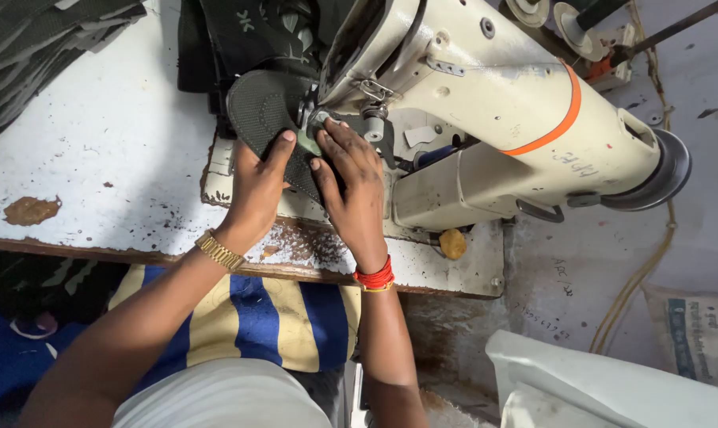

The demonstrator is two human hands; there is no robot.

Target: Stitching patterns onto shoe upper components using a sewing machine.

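While the sewing machine [485, 103] is sitting on the desk [113, 158], I am pressing a dark sole piece [268, 119] under it. My left hand [257, 186] and right hand [355, 186] are lying open, fingers flat on it.

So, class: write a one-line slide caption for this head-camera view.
Both hands, left hand and right hand, press a dark sole piece flat under the cream sewing machine on a worn white table.
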